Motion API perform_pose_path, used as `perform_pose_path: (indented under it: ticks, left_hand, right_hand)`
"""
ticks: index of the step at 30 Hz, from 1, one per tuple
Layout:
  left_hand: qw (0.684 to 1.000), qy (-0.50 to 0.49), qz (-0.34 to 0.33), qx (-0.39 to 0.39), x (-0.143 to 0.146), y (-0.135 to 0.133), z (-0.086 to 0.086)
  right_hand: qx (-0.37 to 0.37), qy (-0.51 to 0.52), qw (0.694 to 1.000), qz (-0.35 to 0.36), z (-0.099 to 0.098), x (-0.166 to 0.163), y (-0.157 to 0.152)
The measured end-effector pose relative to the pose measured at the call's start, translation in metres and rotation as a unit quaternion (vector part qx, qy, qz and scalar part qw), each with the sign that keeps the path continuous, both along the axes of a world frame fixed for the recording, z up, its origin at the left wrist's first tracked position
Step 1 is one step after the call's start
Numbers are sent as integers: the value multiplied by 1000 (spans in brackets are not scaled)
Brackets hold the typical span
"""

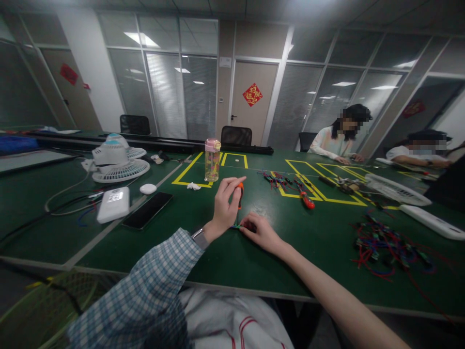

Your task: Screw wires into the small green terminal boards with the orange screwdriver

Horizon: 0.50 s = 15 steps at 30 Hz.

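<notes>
- Table (319, 242): hard, green surface, apparently smooth. A small part worked directly on it, with no clamp visible, may skid if pushed sideways.
- Pile (388, 242): boards and loose wires, tangled, right of the right forearm and apart from it. A wide sweep of that arm could snag a wire and drag parts along.
- Bottle (212, 162): upright beyond the left hand, on the same surface. A careless forward reach could knock it over; liquid near electronics would be the consequence.
- Left hand (224, 206): fingers and thumb wrapped round the handle of the orange driver. If the wrist leans, the shaft leaves vertical and bears unevenly.
- Right hand (262, 231): fingertips gathered at the right end of the board; whether pinching or merely pressing, cannot tell. A weak hold would let the part turn under torque. Fingers lie close to the tip, so a slip risks a jab.
- Orange driver (240, 196): near upright, tip down at the board. Poor seating or too little downward force could cause slipping and scratching.
- Board (236, 226): between the hands, beneath the tip. Excess pressure could crack it; fine detail too small to assess.
</notes>
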<state>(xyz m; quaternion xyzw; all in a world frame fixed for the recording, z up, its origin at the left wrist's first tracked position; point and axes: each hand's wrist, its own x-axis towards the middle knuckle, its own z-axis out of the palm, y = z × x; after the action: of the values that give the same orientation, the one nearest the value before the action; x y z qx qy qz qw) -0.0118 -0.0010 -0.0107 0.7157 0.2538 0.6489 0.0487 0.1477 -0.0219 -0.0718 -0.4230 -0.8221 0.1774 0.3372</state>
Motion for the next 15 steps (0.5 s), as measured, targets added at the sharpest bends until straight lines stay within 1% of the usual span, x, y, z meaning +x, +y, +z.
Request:
perform_pose_path:
  ticks: [3, 8, 13, 15]
  left_hand:
    - [1000, -1, -6, -7, 0, 1, -1]
    - [999, -10, 37, 2, 1, 0, 0]
    - [1000, 2, 2, -3, 0, -2, 2]
    - [1000, -3, 8, -1, 0, -2, 2]
  right_hand:
    - [-3, 0, 1000, 0, 0, 0, 0]
    - [-11, -4, 1000, -5, 1, -1, 0]
    - [-7, -2, 1000, -3, 2, -1, -1]
    - [-7, -2, 1000, -3, 2, 0, -1]
